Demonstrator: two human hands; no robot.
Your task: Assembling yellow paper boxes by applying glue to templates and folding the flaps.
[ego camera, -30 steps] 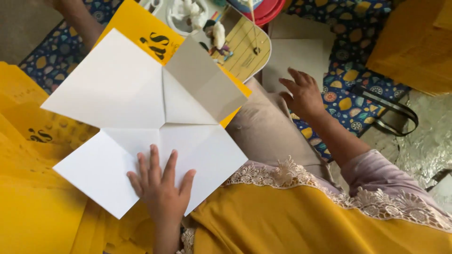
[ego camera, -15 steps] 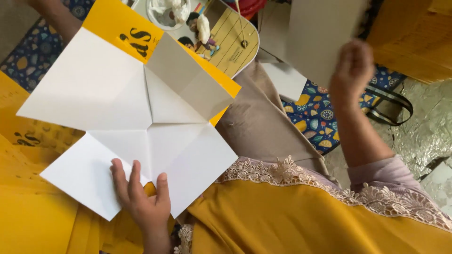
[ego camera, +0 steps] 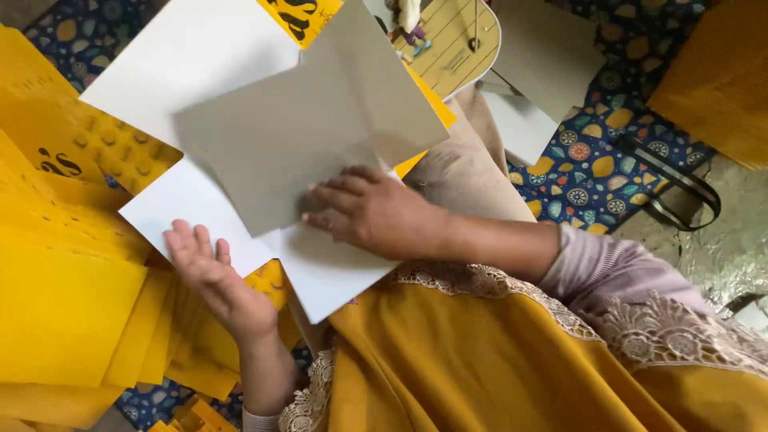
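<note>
Since the earlier frame right hand (ego camera: 376,210) brought grey card (ego camera: 304,136) down, now pressing it flat-palmed onto white folded sheet (ego camera: 200,56) on lap, left hand (ego camera: 212,276) open at sheet's lower edge; card could slide off-centre, nothing gripping it.

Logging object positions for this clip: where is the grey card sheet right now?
In the head view the grey card sheet lies centre-left on the white unfolded sheet, pressed by the right hand; the left hand is just below.

Matt grey card (ego camera: 296,136) on smooth white paperboard (ego camera: 192,56) (yellow sheets (ego camera: 64,304) embossed).
</note>
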